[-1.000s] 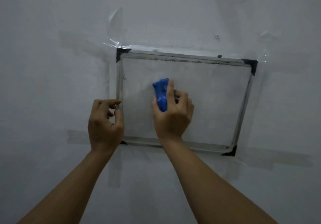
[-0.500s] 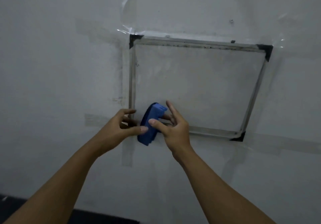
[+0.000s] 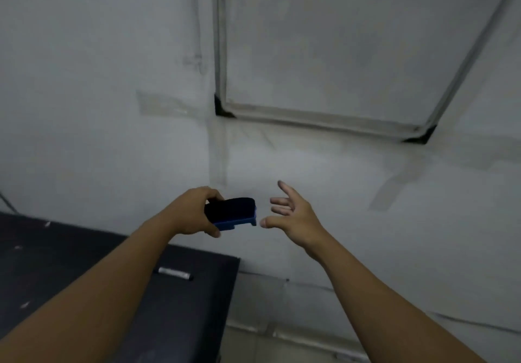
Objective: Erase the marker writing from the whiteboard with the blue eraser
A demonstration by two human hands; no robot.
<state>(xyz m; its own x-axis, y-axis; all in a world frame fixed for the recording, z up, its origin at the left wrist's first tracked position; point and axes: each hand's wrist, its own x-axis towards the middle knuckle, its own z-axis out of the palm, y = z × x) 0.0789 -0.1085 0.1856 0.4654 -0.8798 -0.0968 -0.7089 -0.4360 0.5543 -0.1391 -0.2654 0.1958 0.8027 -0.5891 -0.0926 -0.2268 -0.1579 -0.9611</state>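
The blue eraser [image 3: 235, 216] has passed from the right hand to the left hand [image 3: 194, 213], and both have dropped below the whiteboard [image 3: 352, 41]. The left fingers are gripping it, dark felt facing up. The right hand [image 3: 293, 216] is hanging just beside it, fingers spread and empty. A marker [image 3: 175, 273] is lying on the black table [image 3: 70, 250].

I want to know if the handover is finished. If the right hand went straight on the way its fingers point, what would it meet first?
The right hand is open, fingers aimed left toward the blue eraser in the left hand's grip. It would probably meet the eraser's near end first; depth is unclear.
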